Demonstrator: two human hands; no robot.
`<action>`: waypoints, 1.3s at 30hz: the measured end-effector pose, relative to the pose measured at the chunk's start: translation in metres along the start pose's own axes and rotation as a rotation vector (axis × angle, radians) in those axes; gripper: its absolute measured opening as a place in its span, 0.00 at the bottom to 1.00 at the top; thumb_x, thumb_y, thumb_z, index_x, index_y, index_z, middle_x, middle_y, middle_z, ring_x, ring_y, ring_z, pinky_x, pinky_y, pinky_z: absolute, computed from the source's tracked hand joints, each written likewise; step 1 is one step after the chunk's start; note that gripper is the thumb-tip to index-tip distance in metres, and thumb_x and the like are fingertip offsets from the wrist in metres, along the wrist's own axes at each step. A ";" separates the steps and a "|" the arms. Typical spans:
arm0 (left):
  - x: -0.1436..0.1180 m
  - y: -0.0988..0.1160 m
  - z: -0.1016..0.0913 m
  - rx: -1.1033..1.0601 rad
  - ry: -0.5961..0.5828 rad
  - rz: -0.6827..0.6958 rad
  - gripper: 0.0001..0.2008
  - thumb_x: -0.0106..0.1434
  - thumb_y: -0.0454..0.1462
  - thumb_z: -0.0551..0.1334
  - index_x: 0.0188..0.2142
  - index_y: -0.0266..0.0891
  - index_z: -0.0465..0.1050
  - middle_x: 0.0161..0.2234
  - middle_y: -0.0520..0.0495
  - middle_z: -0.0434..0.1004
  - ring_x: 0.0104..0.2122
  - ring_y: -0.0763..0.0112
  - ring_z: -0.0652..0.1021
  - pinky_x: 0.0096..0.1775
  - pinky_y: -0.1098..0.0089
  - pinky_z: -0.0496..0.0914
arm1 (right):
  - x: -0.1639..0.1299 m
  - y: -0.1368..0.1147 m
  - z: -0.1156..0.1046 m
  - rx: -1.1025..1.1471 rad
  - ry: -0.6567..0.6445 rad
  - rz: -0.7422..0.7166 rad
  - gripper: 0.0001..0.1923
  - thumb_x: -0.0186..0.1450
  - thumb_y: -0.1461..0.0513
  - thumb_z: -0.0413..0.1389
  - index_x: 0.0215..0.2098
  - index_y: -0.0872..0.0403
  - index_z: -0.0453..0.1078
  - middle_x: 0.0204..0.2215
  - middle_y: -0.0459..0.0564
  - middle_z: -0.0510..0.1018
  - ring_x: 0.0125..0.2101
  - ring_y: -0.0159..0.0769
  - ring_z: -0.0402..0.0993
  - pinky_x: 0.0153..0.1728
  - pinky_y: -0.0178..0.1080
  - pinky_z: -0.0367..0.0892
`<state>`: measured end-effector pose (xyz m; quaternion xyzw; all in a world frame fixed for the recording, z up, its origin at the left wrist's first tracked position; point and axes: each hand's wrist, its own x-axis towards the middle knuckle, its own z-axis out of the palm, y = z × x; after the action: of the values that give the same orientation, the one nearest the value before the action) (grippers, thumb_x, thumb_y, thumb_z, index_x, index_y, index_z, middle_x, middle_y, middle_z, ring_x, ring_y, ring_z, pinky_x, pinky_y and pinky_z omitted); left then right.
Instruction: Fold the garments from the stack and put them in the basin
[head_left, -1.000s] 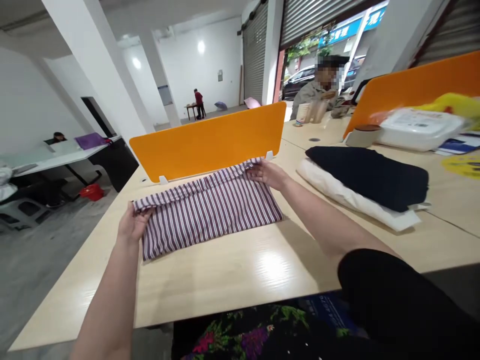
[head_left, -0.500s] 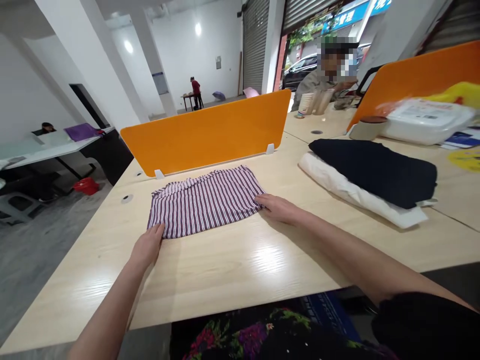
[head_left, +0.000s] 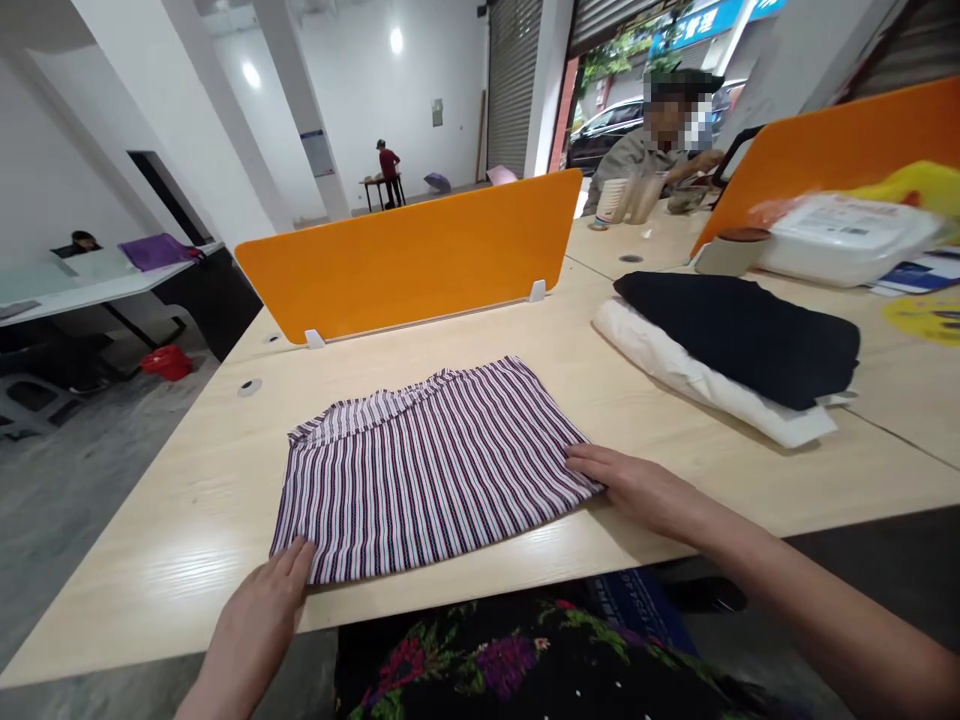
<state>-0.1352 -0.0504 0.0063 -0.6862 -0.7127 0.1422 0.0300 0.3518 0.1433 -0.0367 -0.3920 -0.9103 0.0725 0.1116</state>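
A folded striped cloth (head_left: 427, 470), maroon, white and dark, lies flat on the pale wooden table (head_left: 187, 520), close to the near edge. My left hand (head_left: 259, 615) holds the cloth's near left corner with the fingers stretched out low over the table edge. My right hand (head_left: 637, 488) grips the near right corner, fingertips on the fabric. Both forearms reach in from below.
An orange divider panel (head_left: 409, 255) stands behind the cloth. To the right lies a black folded garment (head_left: 739, 335) on a white one (head_left: 705, 385). Further right are a white plastic package (head_left: 840, 240) and a tape roll (head_left: 727, 252). A person sits at the far right desk.
The far edge of the cloth was folded toward me. Both hands moved from the far corners to the near ones, and the cloth slid away from the divider toward the near table edge.
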 end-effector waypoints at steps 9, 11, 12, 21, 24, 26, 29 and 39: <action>0.091 0.083 -0.082 -0.242 0.065 0.028 0.17 0.68 0.33 0.44 0.40 0.37 0.72 0.39 0.42 0.76 0.39 0.64 0.76 0.43 0.64 0.70 | 0.119 -0.050 -0.049 0.209 -0.164 -0.053 0.17 0.65 0.61 0.51 0.49 0.51 0.74 0.47 0.52 0.78 0.48 0.43 0.73 0.50 0.43 0.67; 0.134 0.108 -0.082 -0.286 0.072 0.069 0.16 0.67 0.31 0.45 0.39 0.37 0.71 0.39 0.42 0.75 0.39 0.66 0.76 0.43 0.66 0.69 | 0.168 -0.074 -0.034 0.199 -0.116 -0.121 0.17 0.66 0.62 0.51 0.51 0.52 0.72 0.48 0.53 0.77 0.48 0.41 0.72 0.50 0.42 0.66; 0.154 0.116 -0.079 -0.281 0.082 0.100 0.16 0.66 0.30 0.45 0.39 0.37 0.71 0.41 0.41 0.75 0.41 0.66 0.75 0.44 0.67 0.68 | 0.190 -0.083 -0.025 0.171 -0.117 -0.150 0.17 0.65 0.62 0.51 0.51 0.53 0.72 0.48 0.53 0.77 0.48 0.41 0.72 0.50 0.42 0.65; 0.221 0.079 -0.037 -0.205 0.298 -0.110 0.21 0.68 0.41 0.48 0.58 0.39 0.64 0.59 0.36 0.63 0.58 0.52 0.63 0.55 0.50 0.62 | 0.249 -0.085 0.035 -0.117 0.048 -0.070 0.22 0.70 0.62 0.42 0.59 0.48 0.64 0.64 0.52 0.59 0.57 0.48 0.61 0.51 0.52 0.61; 0.227 0.065 -0.021 -0.253 0.288 -0.241 0.30 0.67 0.52 0.46 0.64 0.44 0.56 0.66 0.40 0.51 0.64 0.43 0.54 0.59 0.43 0.52 | 0.245 -0.079 0.041 -0.114 0.101 -0.019 0.22 0.70 0.59 0.42 0.61 0.46 0.61 0.65 0.51 0.57 0.58 0.48 0.59 0.52 0.54 0.59; 0.230 0.058 -0.013 -0.279 0.269 -0.275 0.32 0.66 0.55 0.44 0.65 0.45 0.54 0.67 0.41 0.50 0.64 0.42 0.53 0.60 0.41 0.50 | 0.245 -0.074 0.044 -0.104 0.116 0.008 0.23 0.70 0.57 0.43 0.61 0.47 0.61 0.66 0.52 0.56 0.61 0.49 0.54 0.55 0.56 0.55; 0.232 0.050 -0.008 -0.282 0.273 -0.287 0.32 0.67 0.54 0.44 0.66 0.44 0.54 0.67 0.42 0.50 0.64 0.42 0.53 0.60 0.41 0.49 | 0.249 -0.065 0.047 -0.057 0.089 0.052 0.24 0.70 0.55 0.43 0.63 0.48 0.58 0.67 0.52 0.54 0.64 0.49 0.47 0.59 0.60 0.48; 0.233 0.043 -0.009 -0.353 0.281 -0.391 0.34 0.66 0.54 0.43 0.65 0.39 0.55 0.67 0.40 0.51 0.64 0.43 0.53 0.60 0.41 0.49 | 0.246 -0.064 0.042 -0.010 0.124 -0.099 0.26 0.71 0.53 0.44 0.65 0.48 0.56 0.68 0.53 0.50 0.67 0.45 0.41 0.62 0.58 0.42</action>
<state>-0.1046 0.1815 -0.0311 -0.5436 -0.8339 -0.0887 0.0354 0.1324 0.2776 -0.0268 -0.3507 -0.9203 0.0379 0.1695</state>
